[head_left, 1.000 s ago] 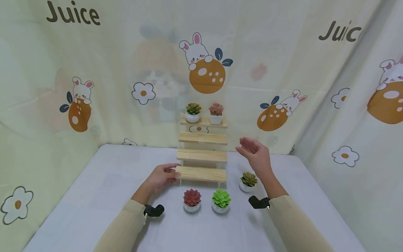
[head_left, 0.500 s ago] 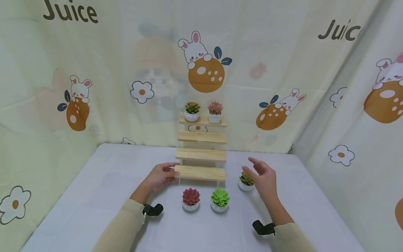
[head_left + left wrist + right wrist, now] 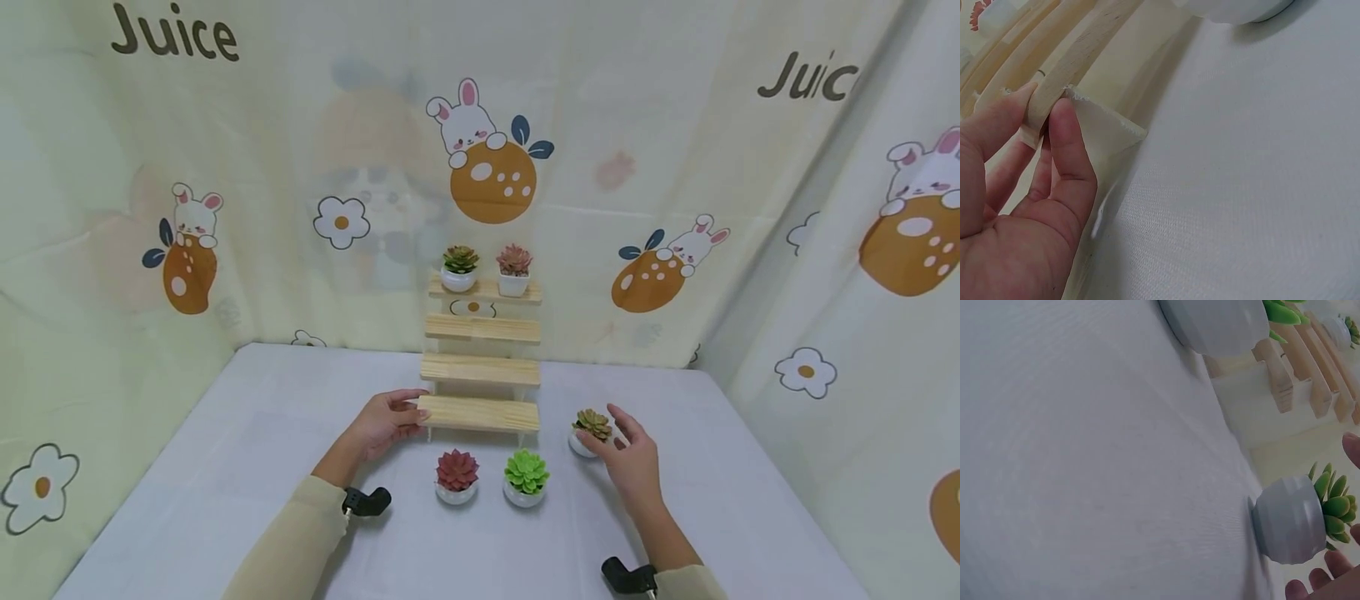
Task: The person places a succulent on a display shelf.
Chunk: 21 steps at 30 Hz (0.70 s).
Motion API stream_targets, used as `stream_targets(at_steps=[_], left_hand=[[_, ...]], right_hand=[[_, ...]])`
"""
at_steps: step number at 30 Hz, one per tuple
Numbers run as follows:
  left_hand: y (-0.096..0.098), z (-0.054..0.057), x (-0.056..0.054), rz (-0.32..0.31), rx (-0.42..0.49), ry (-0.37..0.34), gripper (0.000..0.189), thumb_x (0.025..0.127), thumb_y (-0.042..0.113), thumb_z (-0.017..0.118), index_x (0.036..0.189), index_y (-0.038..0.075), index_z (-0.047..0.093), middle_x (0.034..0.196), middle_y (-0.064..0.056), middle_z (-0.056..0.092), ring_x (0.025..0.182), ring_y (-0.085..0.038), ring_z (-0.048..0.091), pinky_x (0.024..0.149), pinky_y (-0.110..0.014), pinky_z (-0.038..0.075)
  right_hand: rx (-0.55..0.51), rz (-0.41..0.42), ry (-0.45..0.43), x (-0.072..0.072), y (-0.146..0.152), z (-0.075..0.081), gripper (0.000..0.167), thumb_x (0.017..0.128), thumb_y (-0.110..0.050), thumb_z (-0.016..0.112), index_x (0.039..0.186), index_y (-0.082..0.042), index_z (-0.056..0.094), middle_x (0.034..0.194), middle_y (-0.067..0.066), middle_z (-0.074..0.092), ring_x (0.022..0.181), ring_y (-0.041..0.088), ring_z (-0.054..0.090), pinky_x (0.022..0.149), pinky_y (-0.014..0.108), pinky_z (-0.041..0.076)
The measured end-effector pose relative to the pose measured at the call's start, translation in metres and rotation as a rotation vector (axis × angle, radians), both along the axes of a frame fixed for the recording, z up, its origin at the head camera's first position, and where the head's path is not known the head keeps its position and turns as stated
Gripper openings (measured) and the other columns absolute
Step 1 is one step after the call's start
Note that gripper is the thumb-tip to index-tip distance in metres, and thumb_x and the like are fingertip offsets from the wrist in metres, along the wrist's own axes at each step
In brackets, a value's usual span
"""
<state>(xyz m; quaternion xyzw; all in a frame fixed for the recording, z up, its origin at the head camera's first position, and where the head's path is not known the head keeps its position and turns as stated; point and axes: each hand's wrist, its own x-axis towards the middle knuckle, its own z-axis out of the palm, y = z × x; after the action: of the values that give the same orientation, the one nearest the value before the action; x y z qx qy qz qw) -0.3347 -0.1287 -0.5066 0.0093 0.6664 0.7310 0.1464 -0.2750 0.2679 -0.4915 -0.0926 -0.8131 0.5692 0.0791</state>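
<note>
My left hand [image 3: 385, 425] pinches the left end of the lowest step of a tiered wooden plant stand [image 3: 480, 412]. In the left wrist view, thumb and fingers close on the end of that wooden step [image 3: 1054, 94]. To the right of the stand, my right hand [image 3: 633, 462] reaches around an olive-green potted succulent [image 3: 594, 423], thumb and fingers spread apart. The right wrist view has its white pot [image 3: 1291, 519] standing on the table, between the thumb and the partly visible fingers; whether any finger touches the plant I cannot tell.
A dark red succulent [image 3: 457, 472] and a bright green one [image 3: 527, 473] stand in white pots in front of the stand. Its top step holds a green succulent [image 3: 460, 265] and a pink one [image 3: 513, 268]. A printed curtain [image 3: 300, 150] hangs behind the white table [image 3: 262, 417].
My right hand has come down and toward me from beside the stand to the olive-green succulent. The left hand keeps its grip on the lowest step.
</note>
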Motion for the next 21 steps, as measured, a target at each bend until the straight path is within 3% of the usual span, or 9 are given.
stream_targets(at_steps=[8,13,21], left_hand=[[0.001,-0.002,-0.001,0.007,0.016,-0.013,0.051,0.094,0.001,0.071,0.143,-0.001,0.057,0.106,-0.009,0.068,0.087,-0.015,0.070,0.078,-0.029,0.061],[0.001,0.000,0.000,0.005,0.017,-0.005,0.052,0.094,0.001,0.071,0.143,-0.002,0.055,0.107,-0.009,0.068,0.087,-0.015,0.070,0.078,-0.029,0.061],[0.001,0.001,0.000,0.008,0.021,-0.020,0.051,0.095,0.001,0.070,0.143,-0.001,0.056,0.107,-0.010,0.068,0.088,-0.015,0.070,0.078,-0.029,0.061]], right_hand=[[-0.036,0.042,-0.075,0.002,0.003,-0.011,0.097,0.084,-0.030,0.087,0.160,-0.007,0.031,0.163,0.020,0.035,0.152,0.037,0.034,0.122,0.049,0.035],[-0.045,0.047,-0.094,0.001,0.003,-0.013,0.093,0.085,-0.028,0.086,0.157,-0.003,0.034,0.159,0.022,0.040,0.150,0.036,0.038,0.121,0.046,0.035],[0.027,0.028,-0.118,-0.004,0.001,-0.015,0.085,0.085,-0.028,0.085,0.152,0.003,0.042,0.153,0.027,0.047,0.145,0.036,0.044,0.115,0.042,0.042]])
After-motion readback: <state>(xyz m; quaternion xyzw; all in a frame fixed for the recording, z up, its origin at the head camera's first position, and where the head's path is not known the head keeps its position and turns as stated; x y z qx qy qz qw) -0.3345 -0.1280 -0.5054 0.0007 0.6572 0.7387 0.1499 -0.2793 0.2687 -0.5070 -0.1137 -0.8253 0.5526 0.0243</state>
